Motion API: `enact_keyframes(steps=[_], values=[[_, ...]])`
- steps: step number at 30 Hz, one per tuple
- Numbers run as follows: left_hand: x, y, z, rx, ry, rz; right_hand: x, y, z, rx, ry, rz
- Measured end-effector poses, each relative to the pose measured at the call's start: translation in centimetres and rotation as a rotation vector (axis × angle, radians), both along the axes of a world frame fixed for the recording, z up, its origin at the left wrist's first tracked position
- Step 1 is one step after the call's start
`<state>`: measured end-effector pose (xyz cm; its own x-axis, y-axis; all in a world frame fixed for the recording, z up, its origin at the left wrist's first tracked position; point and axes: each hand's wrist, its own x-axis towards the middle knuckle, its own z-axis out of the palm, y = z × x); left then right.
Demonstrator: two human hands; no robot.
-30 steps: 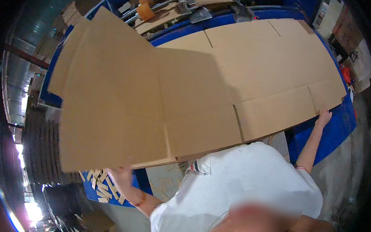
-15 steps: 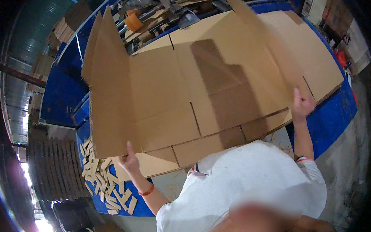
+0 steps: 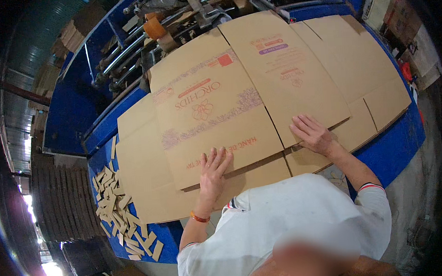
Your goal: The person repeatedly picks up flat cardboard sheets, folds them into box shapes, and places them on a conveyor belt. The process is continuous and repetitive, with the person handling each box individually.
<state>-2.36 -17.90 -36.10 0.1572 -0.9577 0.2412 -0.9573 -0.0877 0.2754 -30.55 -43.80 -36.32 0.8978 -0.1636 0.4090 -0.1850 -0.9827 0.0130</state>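
Note:
A folded cardboard box blank lies in front of me, its two printed panels turned inward and lying nearly flat, with a narrow slit between them. Red and purple floral print covers the panels. My left hand rests on the near edge of the left panel, fingers spread. At the near edge of the right panel, my right hand lies with fingers stretched over the board. Beneath the folded panels, a larger plain cardboard sheet sticks out on the left, right and near sides.
A blue machine table carries the cardboard. Rollers and an orange wheel stand beyond the far edge. Small cardboard offcuts lie heaped at the left corner. Tall stacks of flat board stand further left.
Both raised side panels have been folded inward and down, so their printed faces now show. My hands have moved from the outer edges toward the middle and lie on top of the panels.

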Motion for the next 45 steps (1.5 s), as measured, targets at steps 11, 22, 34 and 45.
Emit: enact_keyframes(steps=[11,22,34,45], values=[[7.8,-8.6,0.2,-0.049,-0.118,0.026,8.2,-8.1,-2.0,-0.015,-0.186,-0.024],[14.7,-10.3,0.6,0.052,-0.447,0.473,10.0,-14.8,-2.9,0.074,-0.060,-0.360],[31.0,19.2,-2.1,0.110,-0.162,1.693,1.0,-13.0,-2.5,0.234,0.010,-0.516],[28.4,19.8,12.5,0.169,0.134,1.531,-2.2,-12.2,-1.3,0.337,0.025,-0.614]])
